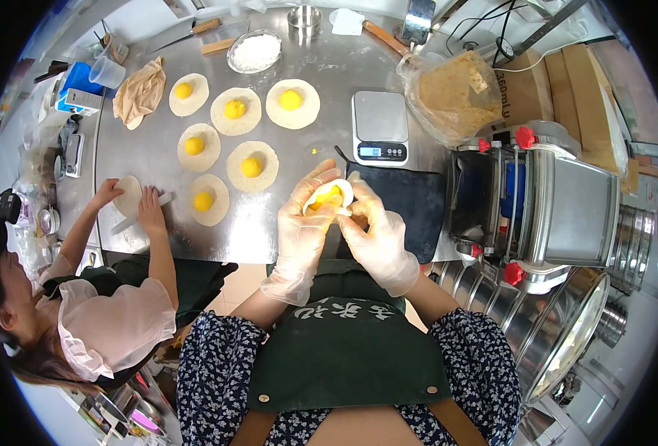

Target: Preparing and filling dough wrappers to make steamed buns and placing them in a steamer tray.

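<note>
- I see the left hand [301, 227], gloved in clear plastic, gripping a cupped dough wrapper [346, 192] around yellow filling [332, 195].
- The right hand [381, 241], gloved likewise, closes its fingertips on the wrapper's near right edge.
- Below and right of the grip I make out a dark mat [414, 201] on the steel table [329, 63]; a kitchen scale [379, 119] stands just beyond the right hand, the closest obstacle that way.
- Farther right of the grip are a bulging plastic bag [455, 97] and a machine with red knobs [574, 204].
- Left and beyond the grip lie six dough discs [236, 177], each bearing a yellow ball [252, 167].
- Well left of the grip, a co-worker's hands rest on another disc [127, 195] and a pale rolling pin [130, 221].
- Writing I notice: digits on the scale's lit display, dark print on the carton [526, 93] beyond the bag, white characters across the green apron [344, 372] below the grip.
</note>
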{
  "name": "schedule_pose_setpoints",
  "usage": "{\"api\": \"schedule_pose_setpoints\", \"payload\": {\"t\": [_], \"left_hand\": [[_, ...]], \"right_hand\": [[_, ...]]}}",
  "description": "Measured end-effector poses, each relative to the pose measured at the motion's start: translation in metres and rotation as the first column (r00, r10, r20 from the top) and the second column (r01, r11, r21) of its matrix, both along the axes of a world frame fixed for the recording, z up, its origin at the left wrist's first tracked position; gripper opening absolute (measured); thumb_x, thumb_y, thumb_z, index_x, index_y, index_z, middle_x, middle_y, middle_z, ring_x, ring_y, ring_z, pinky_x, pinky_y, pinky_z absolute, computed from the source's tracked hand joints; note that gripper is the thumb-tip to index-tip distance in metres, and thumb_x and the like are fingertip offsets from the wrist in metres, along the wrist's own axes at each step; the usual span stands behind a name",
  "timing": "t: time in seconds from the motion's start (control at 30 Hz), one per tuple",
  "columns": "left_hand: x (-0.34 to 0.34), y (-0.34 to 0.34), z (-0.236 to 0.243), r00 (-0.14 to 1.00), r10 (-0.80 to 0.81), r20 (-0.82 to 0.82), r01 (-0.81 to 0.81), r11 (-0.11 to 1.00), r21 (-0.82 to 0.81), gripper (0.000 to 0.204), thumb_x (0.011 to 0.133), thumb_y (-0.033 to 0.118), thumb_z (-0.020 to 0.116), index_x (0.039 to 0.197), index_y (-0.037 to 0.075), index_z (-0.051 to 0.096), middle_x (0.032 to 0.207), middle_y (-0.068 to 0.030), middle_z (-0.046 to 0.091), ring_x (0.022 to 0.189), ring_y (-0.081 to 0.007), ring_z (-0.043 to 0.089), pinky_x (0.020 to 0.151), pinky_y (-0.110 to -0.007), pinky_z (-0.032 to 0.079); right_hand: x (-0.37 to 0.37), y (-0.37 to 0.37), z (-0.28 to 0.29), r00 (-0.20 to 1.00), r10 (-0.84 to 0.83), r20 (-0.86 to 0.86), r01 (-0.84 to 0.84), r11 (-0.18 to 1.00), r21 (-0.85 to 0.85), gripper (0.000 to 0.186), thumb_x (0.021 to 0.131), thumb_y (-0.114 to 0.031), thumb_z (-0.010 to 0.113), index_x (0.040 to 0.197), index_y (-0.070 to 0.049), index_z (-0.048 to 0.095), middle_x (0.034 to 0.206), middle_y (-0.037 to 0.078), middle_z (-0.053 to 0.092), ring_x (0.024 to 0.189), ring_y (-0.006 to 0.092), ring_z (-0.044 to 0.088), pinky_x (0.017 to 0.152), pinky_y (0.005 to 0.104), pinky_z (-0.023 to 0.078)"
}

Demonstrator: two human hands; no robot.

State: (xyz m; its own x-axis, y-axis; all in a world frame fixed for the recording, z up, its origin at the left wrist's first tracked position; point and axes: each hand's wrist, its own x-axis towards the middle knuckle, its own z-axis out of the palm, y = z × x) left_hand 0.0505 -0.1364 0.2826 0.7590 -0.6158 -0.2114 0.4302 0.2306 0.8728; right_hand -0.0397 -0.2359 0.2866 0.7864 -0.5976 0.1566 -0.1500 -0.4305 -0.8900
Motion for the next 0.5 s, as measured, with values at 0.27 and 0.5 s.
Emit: {"api": "schedule_pose_setpoints", "payload": {"t": [0.27,0.5], "left_hand": [[0.010,0.004,0.012,0.989,-0.146,0.011,0.145,0.989,0.005,0.035,0.091,-0.008,0.059,0.125,0.000,0.064,0.144,-0.0132,0.051,0.127,-0.0221,0.054,0.106,-0.031,0.045],[0.010,0.004,0.015,0.974,-0.228,-0.006,0.228,0.974,0.012,0.035,0.093,-0.008,0.056,0.126,0.001,0.065,0.147,-0.0129,0.048,0.128,-0.0211,0.052,0.106,-0.031,0.044]], "right_hand": [[-0.001,-0.009,-0.003,0.951,0.209,0.229,-0.119,0.929,-0.351,0.034,0.078,0.006,0.074,0.108,-0.004,0.062,0.075,0.012,0.065,0.056,0.0258,0.064,0.050,0.0331,0.049],[-0.006,-0.001,0.006,0.996,0.025,0.085,-0.012,0.989,-0.150,0.040,0.082,0.003,0.071,0.120,-0.001,0.060,0.078,0.015,0.067,0.059,0.0282,0.068,0.055,0.0337,0.053]]}}
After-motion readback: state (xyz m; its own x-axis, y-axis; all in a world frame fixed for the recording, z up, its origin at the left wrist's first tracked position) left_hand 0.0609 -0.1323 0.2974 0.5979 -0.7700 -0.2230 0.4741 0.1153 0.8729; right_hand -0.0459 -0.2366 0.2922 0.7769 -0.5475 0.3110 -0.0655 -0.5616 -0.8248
